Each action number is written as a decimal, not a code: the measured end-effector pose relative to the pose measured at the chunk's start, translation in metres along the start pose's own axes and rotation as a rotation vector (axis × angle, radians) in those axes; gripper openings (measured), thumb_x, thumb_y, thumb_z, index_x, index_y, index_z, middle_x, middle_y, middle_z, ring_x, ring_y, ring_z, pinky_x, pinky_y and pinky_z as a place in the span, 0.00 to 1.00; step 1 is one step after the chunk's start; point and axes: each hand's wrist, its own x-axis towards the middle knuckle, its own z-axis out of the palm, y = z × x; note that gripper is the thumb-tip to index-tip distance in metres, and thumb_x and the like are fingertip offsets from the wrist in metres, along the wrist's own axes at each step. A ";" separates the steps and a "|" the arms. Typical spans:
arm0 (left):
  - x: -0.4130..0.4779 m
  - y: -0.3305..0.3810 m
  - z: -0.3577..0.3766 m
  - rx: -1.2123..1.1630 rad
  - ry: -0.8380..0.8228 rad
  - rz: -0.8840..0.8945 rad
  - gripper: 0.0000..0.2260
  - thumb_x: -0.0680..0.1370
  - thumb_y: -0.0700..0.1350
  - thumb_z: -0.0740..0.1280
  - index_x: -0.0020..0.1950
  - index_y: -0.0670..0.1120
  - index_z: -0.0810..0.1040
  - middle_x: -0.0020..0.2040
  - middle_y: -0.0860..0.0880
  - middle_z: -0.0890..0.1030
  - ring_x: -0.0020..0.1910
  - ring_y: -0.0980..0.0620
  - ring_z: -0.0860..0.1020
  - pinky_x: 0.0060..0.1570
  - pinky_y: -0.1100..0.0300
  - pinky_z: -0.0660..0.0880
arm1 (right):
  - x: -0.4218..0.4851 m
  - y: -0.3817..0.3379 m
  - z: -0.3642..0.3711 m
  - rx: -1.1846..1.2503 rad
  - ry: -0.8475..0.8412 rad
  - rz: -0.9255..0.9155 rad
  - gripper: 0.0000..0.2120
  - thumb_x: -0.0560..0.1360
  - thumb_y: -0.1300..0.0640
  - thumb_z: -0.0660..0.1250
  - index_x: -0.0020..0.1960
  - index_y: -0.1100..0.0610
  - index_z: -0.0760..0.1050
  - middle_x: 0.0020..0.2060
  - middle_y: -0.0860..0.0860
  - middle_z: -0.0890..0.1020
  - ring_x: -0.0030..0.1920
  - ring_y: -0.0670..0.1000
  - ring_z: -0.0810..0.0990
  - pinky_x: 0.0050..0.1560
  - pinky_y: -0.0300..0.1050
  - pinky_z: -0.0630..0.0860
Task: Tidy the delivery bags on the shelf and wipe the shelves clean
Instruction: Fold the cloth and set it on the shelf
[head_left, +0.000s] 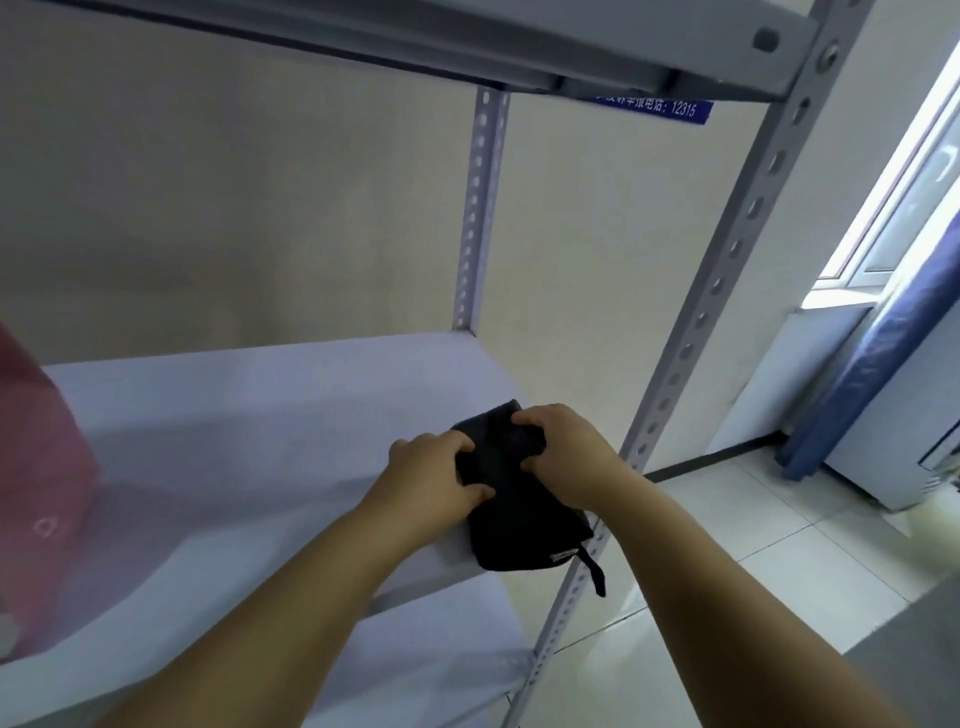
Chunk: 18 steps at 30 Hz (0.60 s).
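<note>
Forearms: we see both bare arms reach up and forward from the bottom edge, converging on the front right corner of the middle shelf.
Lower shelf (426, 639): we note a pale board beneath the forearms, its surface bare where visible.
Hanging loop (595, 569): a dark strap, below and nearer than the fingers, dangles from the cloth's near corner over the shelf edge, against the front upright.
Black cloth (519, 525): we find it folded, lying on the middle shelf at its front right corner, its near end overhanging the front lip slightly.
Left hand (434, 480): we record the fingers curled and clamped on the cloth's left edge, thumb pressed on top.
Right hand (566, 454): fingers bent and gripping the cloth's far right part, bunching the fabric between the two hands.
Middle shelf (249, 415): pale board, bare left of the fingers up to the bag.
Pink bag (36, 467): well to the left of the fingers, at the frame's edge, standing on the same shelf; faint white print, which we cannot read.
Front upright (727, 260): perforated grey post just right of the right-hand fingers.
Rear upright (480, 208): perforated post beyond the fingers, against the beige wall.
Blue label (670, 108): high above the fingers under the top shelf, ending in 12315.
</note>
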 end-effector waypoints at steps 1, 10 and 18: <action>0.004 0.000 0.002 0.074 -0.008 -0.007 0.22 0.73 0.55 0.68 0.65 0.51 0.72 0.59 0.49 0.75 0.61 0.46 0.67 0.57 0.59 0.67 | 0.006 0.001 -0.001 -0.043 -0.024 0.010 0.14 0.72 0.67 0.62 0.56 0.57 0.75 0.59 0.56 0.74 0.53 0.58 0.76 0.51 0.46 0.74; 0.021 0.004 0.012 0.193 0.039 -0.049 0.16 0.75 0.56 0.64 0.60 0.52 0.75 0.59 0.49 0.75 0.59 0.44 0.67 0.59 0.54 0.66 | 0.024 0.006 0.000 -0.130 0.002 0.019 0.18 0.76 0.63 0.61 0.65 0.58 0.70 0.61 0.57 0.71 0.59 0.58 0.73 0.58 0.46 0.71; -0.024 0.024 -0.023 0.035 0.287 -0.042 0.11 0.74 0.54 0.67 0.55 0.55 0.77 0.51 0.58 0.77 0.51 0.56 0.75 0.48 0.62 0.71 | -0.004 -0.006 -0.031 0.134 0.178 -0.267 0.13 0.75 0.50 0.66 0.59 0.49 0.74 0.53 0.44 0.79 0.51 0.47 0.78 0.50 0.44 0.75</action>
